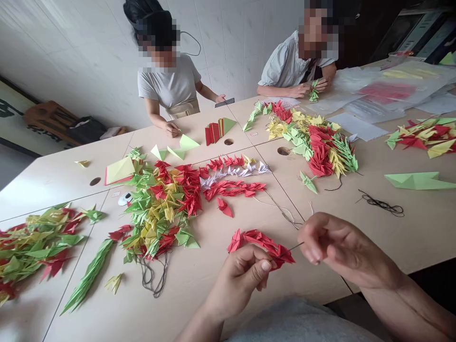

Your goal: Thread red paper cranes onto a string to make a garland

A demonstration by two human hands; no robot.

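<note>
My left hand (pixel 245 275) is closed in a pinch on a red folded-paper crane (pixel 283 254). A curved row of red paper cranes (pixel 258 236) extends behind those fingers. From the pinched crane a thin dark needle or stiff thread end (pixel 297 245) sticks out to the right. Its tip lies close to the fingertips of my right hand (pixel 338 251), which is loosely curled with fingers apart; I see nothing clearly gripped in it. Beyond my hands, a single red paper piece (pixel 224 207) lies beside strings of red cranes (pixel 235 189) and white cranes (pixel 231 175).
A big heap of green, yellow and red cranes (pixel 153 213) lies left of centre, another pile (pixel 32 242) at far left. A strung bunch (pixel 317 142) and black cord (pixel 381 203) lie to the right. Two people (pixel 171 85) sit opposite, near plastic bags (pixel 370 102).
</note>
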